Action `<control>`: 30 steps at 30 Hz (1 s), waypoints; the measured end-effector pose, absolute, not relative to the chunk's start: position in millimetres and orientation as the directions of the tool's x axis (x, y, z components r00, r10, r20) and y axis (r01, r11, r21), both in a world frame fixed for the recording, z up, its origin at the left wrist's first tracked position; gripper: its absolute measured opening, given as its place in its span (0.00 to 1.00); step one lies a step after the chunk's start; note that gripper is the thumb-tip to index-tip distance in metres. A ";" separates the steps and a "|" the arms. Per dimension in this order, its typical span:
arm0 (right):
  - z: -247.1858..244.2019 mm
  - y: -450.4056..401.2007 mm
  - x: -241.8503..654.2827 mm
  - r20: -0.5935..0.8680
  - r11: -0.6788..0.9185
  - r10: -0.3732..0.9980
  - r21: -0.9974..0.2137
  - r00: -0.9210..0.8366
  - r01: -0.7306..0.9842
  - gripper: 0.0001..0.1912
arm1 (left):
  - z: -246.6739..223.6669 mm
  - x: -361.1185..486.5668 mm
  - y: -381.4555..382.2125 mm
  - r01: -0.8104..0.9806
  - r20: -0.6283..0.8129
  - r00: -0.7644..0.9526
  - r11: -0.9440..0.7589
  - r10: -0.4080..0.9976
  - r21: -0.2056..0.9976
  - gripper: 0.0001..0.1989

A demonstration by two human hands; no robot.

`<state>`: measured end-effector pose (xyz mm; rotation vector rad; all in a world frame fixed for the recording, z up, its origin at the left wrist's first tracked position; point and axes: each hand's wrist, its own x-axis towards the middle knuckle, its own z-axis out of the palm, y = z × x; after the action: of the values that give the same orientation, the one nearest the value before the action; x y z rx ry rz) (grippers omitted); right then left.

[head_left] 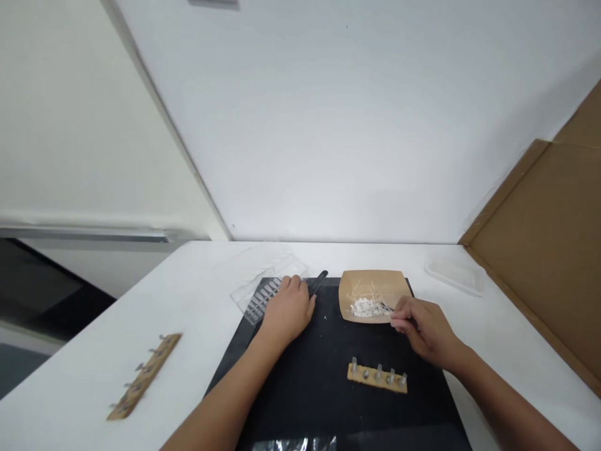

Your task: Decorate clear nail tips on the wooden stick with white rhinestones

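My left hand (pixel 290 307) lies over the right part of a clear plastic case (pixel 261 300) with rows of nail tips in it, its fingers curled down at the case. Just right of the thumb is a slim black-handled tool (pixel 319 283). My right hand (pixel 422 326) pinches what looks like thin dark tweezers (pixel 387 307). Their tips reach into a heap of small white pieces (pixel 367 307) in a brown paper tray (pixel 350 288); whether they grip a piece is too small to tell. Nearer me, a wooden strip (pixel 378 378) carries several clear nail tips on pegs.
A black mat (pixel 300 388) covers the middle of the white table (pixel 188 300). Another pegged strip (pixel 145 378) lies at left. A clear lid (pixel 248 263) is behind the case, a translucent tray (pixel 453 275) at back right. Cardboard (pixel 549 250) stands along the right side.
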<state>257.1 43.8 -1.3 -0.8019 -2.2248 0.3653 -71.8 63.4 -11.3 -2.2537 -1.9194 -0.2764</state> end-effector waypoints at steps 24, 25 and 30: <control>-5.0 45.6 241.7 0.590 0.826 0.503 -0.111 -0.632 0.553 0.15 | -3.7 -73.6 69.8 0.976 0.269 0.040 -0.095 0.962 0.195 0.08; -5.6 47.1 241.8 0.602 0.821 0.510 -0.126 -0.614 0.557 0.15 | -5.3 -72.9 70.5 0.967 0.365 0.092 -0.171 0.927 0.190 0.08; -7.5 52.1 241.7 0.700 0.817 0.460 -0.094 -0.546 0.568 0.12 | -16.2 -58.4 68.0 0.816 0.682 0.284 -0.543 0.674 0.197 0.07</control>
<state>241.7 52.1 -7.5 -0.7509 -2.2429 -0.1846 -58.4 68.0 -16.2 -2.3579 -1.3883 -1.1039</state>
